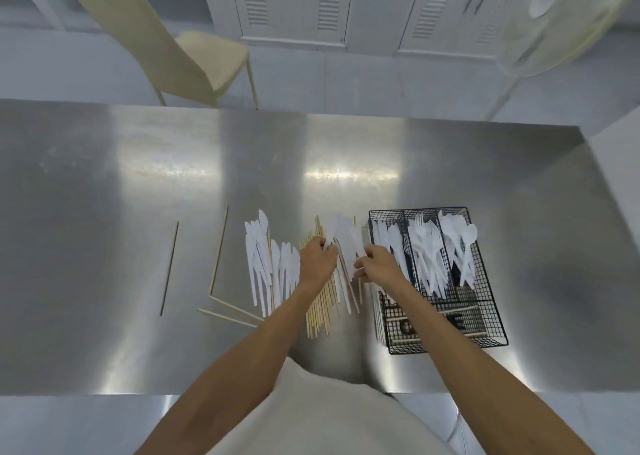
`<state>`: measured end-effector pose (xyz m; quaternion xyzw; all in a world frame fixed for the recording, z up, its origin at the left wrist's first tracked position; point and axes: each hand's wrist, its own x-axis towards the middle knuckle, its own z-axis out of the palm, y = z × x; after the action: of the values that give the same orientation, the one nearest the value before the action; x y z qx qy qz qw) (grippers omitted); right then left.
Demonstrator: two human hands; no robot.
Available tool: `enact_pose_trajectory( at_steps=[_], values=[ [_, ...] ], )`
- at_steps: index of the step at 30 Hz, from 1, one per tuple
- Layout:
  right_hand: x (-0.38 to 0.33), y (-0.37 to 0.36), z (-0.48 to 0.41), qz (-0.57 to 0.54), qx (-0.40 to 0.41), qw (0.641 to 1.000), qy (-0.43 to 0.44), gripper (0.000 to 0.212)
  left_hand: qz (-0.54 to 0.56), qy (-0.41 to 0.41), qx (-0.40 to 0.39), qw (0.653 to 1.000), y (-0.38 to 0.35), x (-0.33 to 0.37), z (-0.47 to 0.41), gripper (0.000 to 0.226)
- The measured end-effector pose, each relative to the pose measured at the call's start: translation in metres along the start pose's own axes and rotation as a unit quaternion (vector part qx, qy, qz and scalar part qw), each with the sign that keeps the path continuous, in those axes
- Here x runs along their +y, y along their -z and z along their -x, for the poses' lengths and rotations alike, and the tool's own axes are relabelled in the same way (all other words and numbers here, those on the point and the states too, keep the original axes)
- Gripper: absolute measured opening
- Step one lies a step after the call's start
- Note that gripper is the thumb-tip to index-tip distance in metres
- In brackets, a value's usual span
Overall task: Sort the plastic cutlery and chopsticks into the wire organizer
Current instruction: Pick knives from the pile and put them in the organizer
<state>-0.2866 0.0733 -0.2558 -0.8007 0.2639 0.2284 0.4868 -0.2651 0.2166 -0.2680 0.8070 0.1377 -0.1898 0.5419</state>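
Plastic cutlery, white and loose, lies on the steel desk in a row just left of my hands. Its long axes run from the near edge toward the far edge, with blades and bowls pointing away from me. Beside it, partly under my left forearm, a bundle of pale wooden chopsticks keeps the same near-to-far axis. Farther left lie a dark stick and a pale stray chopstick, both nearly parallel to the bundle. Two slanted chopsticks lie across the desk by the near end of the cutlery row. The black wire organizer stands just right of my hands. Its three long compartments hold, from left to right, knives, forks and spoons, all with heads toward the far edge and handles toward me. Its crosswise near compartment holds a few sorted chopsticks lying left to right. My left hand is curled, fingertips pinching a few white pieces that point away from me. My right hand is likewise curled round more white cutlery, just beside the organizer's left wall. Blur hides which kind of piece each hand holds.
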Motion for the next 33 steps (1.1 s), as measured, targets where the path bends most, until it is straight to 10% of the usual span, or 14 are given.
enact_pose_trajectory(
  at_steps=[24, 33],
  values=[
    [0.018, 0.02, -0.015, 0.017, -0.055, 0.998, -0.009, 0.02, -0.125, 0.15, 0.073, 0.978, -0.044, -0.014, 0.002, 0.018],
    [0.016, 0.027, -0.016, -0.016, -0.057, 0.998, -0.017, 0.016, -0.019, 0.116, 0.093, 0.989, -0.043, -0.01, 0.006, 0.015]
  ],
)
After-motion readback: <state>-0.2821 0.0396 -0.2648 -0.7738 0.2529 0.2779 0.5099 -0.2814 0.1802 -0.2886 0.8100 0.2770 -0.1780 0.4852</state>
